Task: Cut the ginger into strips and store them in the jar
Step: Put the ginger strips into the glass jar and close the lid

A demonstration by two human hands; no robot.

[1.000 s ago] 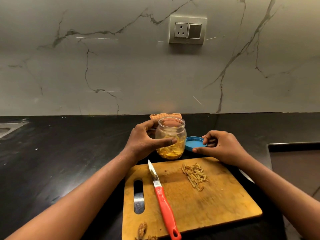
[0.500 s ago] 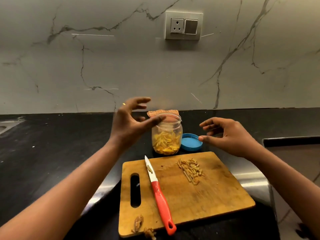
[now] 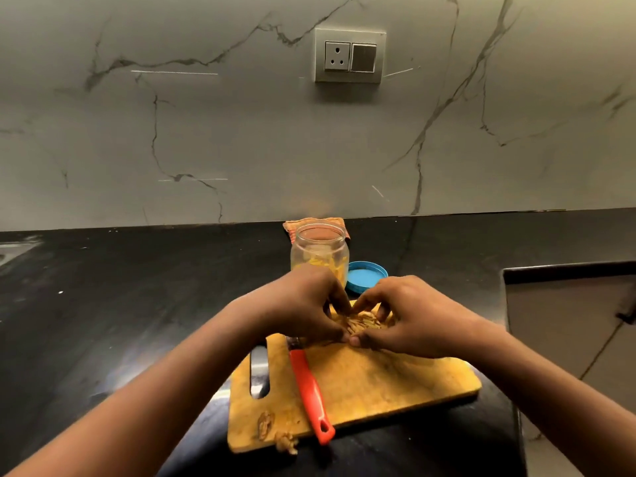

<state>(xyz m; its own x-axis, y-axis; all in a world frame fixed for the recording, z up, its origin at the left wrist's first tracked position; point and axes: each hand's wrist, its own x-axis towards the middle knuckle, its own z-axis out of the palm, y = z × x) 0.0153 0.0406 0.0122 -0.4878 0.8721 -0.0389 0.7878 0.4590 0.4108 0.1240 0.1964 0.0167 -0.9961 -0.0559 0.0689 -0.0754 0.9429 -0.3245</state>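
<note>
Our left hand and right hand meet, fingers curled around the ginger strips on the cutting board, covering the blade of the red-handled knife; the open jar and blue lid stand just behind.

Both forearms reach in from the lower corners and converge, with the left hand and right hand set close together, backs up and knuckles raised. Their curled fingers meet tip to tip at the far side and the thumbs touch at the near side, ringing a small heap of ginger strips. The fingertips seem to press into the heap, though the knuckles largely hide them.
</note>
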